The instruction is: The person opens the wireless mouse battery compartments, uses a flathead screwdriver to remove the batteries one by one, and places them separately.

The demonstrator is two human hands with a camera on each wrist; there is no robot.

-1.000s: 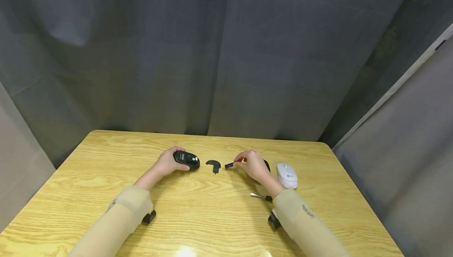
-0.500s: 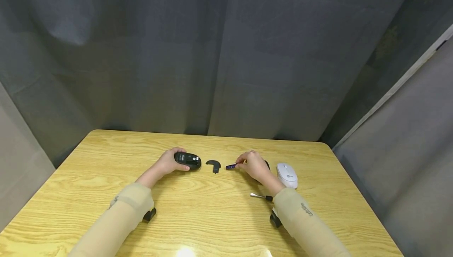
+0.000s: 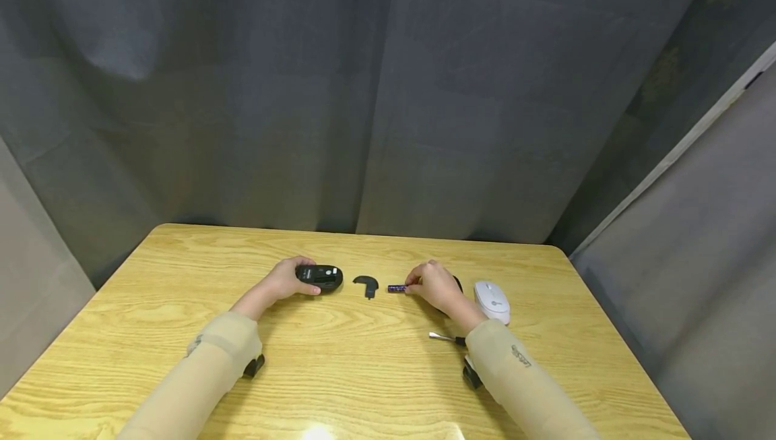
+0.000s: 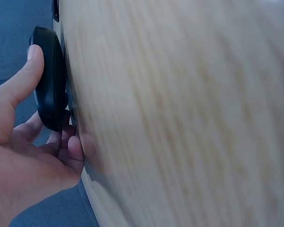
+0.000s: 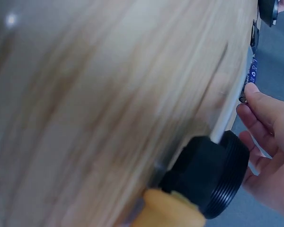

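My left hand (image 3: pixel 281 280) grips a black computer mouse (image 3: pixel 321 277) at its left end, underside turned up, with a label and a slot showing. In the left wrist view the thumb lies on one face of the mouse (image 4: pixel 51 78) and the other fingers are behind and below it. With thumb and fingertips, my right hand (image 3: pixel 432 285) pinches one end of a small purple-blue battery (image 3: pixel 397 288), which lies almost level at the tabletop. The right wrist view shows the battery (image 5: pixel 253 71) beyond the thumb. Between the hands lies a black battery cover (image 3: pixel 366 284).
A white mouse (image 3: pixel 492 302) stands right of my right hand. A dark rounded object (image 3: pixel 457 283) is mostly hidden behind that hand. A screwdriver (image 3: pixel 442 337) lies below, partly under the sleeve; its black and yellow handle (image 5: pixel 194 175) looms in the right wrist view. A curtain hangs behind the table.
The battery has turned from slanted to nearly level and shifted slightly right, still in my right hand. My left hand has tilted the mouse a little and lowered slightly.
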